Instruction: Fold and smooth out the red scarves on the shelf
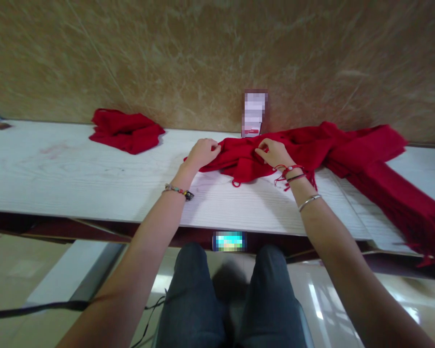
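Observation:
A crumpled red scarf (239,157) lies on the white wood-grain table, with a small loop of red yarn at its front edge. At its left end my left hand (204,152) is closed, pinching the fabric between thumb and fingers. My right hand (275,153) has its fingers curled and pressed onto the scarf's middle, gripping the cloth. Further right, more red cloth (362,150) stretches out in folds, with a fringe (429,239) hanging over the table's front edge; whether it is one piece with the part in my hands, I cannot tell.
A folded red cloth (126,131) rests on the table (76,179) at the left. A blurred-out upright object (254,111) leans on the brown marbled wall (188,58). A pixelated screen (229,241) sits below the table edge, above my knees. A black strap (39,309) hangs at lower left.

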Tool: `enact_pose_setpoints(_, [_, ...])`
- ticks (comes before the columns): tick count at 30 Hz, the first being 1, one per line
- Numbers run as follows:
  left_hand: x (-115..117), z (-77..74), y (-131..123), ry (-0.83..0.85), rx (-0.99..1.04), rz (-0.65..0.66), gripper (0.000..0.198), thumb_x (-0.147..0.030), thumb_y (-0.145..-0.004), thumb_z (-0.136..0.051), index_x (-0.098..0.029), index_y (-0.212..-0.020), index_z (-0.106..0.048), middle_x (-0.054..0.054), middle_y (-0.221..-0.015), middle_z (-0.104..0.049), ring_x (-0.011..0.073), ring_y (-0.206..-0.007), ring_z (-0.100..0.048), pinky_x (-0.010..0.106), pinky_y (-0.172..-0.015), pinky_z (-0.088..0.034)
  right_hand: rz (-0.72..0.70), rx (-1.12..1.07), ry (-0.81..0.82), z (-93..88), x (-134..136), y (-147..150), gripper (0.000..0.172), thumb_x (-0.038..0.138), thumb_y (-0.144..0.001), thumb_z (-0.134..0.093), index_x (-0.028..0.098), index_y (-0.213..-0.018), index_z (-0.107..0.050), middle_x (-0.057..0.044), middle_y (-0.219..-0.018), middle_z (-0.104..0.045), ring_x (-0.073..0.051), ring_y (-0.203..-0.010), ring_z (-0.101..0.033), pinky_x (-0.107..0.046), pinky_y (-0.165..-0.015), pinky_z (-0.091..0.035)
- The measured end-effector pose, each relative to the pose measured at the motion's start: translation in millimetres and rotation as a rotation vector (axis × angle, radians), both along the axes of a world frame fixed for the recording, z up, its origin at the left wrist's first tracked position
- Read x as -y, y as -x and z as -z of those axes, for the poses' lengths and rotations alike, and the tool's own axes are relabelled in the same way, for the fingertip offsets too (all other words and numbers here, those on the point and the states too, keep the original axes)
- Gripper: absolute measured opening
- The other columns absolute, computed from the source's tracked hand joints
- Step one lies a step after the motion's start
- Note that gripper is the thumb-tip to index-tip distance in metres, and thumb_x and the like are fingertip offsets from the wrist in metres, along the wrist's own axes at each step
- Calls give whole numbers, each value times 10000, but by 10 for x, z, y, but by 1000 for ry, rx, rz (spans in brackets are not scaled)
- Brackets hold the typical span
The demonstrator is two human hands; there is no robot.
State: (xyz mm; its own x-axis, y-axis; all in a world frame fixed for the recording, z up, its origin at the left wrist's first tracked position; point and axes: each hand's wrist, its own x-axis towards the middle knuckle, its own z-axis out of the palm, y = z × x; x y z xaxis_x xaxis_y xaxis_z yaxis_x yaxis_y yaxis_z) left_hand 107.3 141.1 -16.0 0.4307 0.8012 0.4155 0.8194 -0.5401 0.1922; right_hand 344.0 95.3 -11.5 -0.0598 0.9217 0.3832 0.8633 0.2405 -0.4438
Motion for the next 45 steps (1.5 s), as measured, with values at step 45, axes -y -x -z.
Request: enact_pose_setpoints(45, [-174,-11,204,356,698,-153,229,-232,-752,-529,-164,-905,-685,57,-908,-694,166,-887,-631,272,-807,-472,116,159,4,-91,37,-163,251,340,-818,-528,154,-723,-668,-70,-740,-675,-182,-717,-589,-282,-680,-400])
